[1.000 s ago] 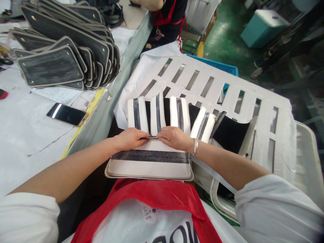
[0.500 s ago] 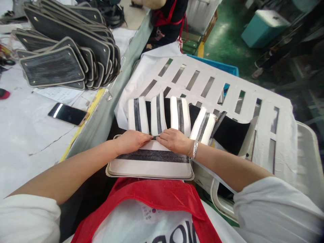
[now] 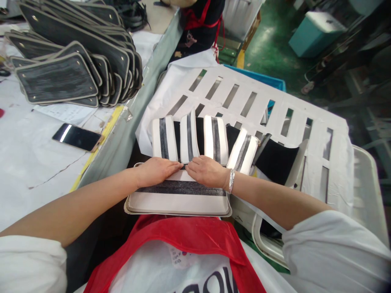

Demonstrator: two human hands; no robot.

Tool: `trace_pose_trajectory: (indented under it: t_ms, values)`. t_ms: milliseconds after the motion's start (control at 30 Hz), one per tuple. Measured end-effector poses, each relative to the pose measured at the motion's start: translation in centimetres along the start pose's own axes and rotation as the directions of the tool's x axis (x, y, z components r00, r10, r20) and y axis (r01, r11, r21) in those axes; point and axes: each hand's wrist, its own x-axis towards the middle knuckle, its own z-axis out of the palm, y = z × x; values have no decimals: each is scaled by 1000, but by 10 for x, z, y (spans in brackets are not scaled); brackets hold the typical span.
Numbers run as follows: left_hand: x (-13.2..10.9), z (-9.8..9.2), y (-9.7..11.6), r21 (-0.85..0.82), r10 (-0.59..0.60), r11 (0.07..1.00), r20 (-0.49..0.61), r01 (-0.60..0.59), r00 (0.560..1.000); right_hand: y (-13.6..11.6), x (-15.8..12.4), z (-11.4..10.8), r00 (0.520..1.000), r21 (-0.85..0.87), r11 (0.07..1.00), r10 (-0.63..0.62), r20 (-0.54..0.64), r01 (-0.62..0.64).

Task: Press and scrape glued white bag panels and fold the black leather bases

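Just in front of the red apron lies a cream-white panel (image 3: 180, 201) with rounded corners and a wide dark stripe along its length. My left hand (image 3: 157, 171) grips its far edge, fingers together and thumb side hidden. Close beside it, nearly touching, my right hand (image 3: 207, 171) has its fingers curled over the same edge. Beyond the hands stand several smaller white pieces with dark stripes, among them one at the left (image 3: 165, 138) and a slanted one at the right (image 3: 243, 152). Black material (image 3: 200, 134) shows between them.
A slotted white board (image 3: 235, 87) spreads behind the pieces. On the table (image 3: 30, 162) at left lie a phone (image 3: 77, 137) and a pile of dark panels (image 3: 58, 77) with pale edges. A white bin (image 3: 363, 179) stands at right, and a person in dark clothes (image 3: 195, 38) is beyond.
The whole view has shifted slightly, so things sit a little further left. Both hands stay on the panel's far edge with almost the same grip.
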Motion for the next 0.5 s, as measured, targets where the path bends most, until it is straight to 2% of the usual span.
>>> trace_pose_trajectory:
  t_ms: [233,333,433,500]
  values:
    - [-1,1,5,69,26,997,-61,-22,998,-11,9,-7,996,-56,998,-11,93,17]
    - [-2,-1,9,161,78,985,-137,-55,987,-16,13,-10,993,-116,992,-39,114,53]
    - [-4,-1,14,225,167,968,-243,-112,955,-20,15,-12,990,-123,989,-60,131,76]
    - [-6,1,18,231,179,967,-295,-112,939,-21,16,-14,989,-116,991,-55,137,71]
